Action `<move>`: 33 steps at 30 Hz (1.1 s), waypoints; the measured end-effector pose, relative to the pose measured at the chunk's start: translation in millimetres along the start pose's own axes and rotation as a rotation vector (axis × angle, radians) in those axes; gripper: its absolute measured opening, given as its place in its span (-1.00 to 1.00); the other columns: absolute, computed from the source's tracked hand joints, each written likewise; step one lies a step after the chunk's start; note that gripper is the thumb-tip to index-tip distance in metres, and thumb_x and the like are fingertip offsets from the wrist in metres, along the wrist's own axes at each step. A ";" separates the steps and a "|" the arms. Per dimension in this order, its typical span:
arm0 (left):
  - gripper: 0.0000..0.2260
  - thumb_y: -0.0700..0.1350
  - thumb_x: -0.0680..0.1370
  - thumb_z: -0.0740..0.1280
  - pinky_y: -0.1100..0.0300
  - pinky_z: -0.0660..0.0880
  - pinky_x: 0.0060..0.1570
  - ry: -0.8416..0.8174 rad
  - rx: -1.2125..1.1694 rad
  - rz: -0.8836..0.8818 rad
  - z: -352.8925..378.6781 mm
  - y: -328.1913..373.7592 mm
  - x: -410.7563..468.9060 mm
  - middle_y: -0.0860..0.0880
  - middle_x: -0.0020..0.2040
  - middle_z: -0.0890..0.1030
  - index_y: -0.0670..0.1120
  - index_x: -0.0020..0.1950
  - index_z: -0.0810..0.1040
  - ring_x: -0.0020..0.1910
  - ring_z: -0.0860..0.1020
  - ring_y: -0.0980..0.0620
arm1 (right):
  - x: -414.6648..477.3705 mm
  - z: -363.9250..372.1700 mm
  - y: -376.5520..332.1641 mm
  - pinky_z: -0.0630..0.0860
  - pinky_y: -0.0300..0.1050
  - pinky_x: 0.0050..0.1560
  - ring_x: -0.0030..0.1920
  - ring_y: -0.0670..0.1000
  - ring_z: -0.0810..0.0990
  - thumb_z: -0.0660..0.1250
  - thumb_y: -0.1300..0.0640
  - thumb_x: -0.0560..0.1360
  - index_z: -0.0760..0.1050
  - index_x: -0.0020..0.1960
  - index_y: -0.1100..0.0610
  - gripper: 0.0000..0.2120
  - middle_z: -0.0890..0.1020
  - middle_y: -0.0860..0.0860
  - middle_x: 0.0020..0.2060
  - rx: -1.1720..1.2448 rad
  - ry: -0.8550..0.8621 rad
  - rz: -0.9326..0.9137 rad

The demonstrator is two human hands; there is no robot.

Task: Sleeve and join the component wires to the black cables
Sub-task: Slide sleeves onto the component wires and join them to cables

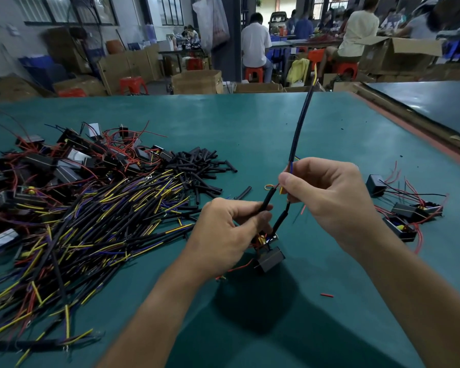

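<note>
On the left of the frame I have the stock laid out on the green tabletop (250, 123). A heap of components (64, 160) with red leads lies at the upper left, and a sprawl of black cables (91, 221) with yellow and blue ends lies below it. A mound of short black sleeves (197, 166) sits just right of both. I judge it is all kept beside the left hand so each piece can be drawn without shifting the work.

Near the middle, the left hand (223, 229) pinches a sleeve (267, 199) threaded on one lead, with thumb and forefinger curled on it. I read that as holding the tube back from the bare end while the joint is made. Below the hand, the component in work (270, 258) hangs by its leads; I cannot tell whether it rests on the tabletop or hangs just above it. A second sleeve (283, 216) sits on the other lead and runs up toward the right hand.

The right hand (327, 192) grips the lower end of one black cable (300, 123), which stands up toward the top of the frame. Its fingers pinch the yellow and blue cores next to the red lead ends, where I expect the twist belongs. The joint itself is hidden behind the fingers.

At the far right lie the set-aside components (404, 216), well apart from the stock. I cannot tell whether they are finished.
</note>
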State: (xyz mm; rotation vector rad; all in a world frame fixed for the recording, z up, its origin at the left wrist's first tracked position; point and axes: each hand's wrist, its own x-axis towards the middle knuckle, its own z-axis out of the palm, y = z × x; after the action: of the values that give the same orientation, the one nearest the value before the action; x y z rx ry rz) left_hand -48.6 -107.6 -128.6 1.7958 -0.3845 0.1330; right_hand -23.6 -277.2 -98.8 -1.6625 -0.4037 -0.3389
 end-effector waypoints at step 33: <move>-0.93 -0.14 0.51 0.35 0.30 0.50 -0.39 0.057 -0.244 0.076 -10.1 11.2 1.9 -0.08 -0.30 0.69 -0.08 -0.06 0.61 -0.43 0.53 0.03 | -0.7 -4.1 -3.7 0.54 -0.14 -0.10 -0.21 -0.03 0.56 0.20 0.20 0.30 0.61 -0.10 0.18 -0.73 0.65 0.03 -0.24 -0.009 -0.489 0.302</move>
State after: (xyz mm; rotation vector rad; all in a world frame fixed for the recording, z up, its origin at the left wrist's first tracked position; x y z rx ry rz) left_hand -49.3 -100.6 -115.0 1.5341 -0.4104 0.1825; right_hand -25.9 -280.9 -95.3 -1.7786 -0.5012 0.2987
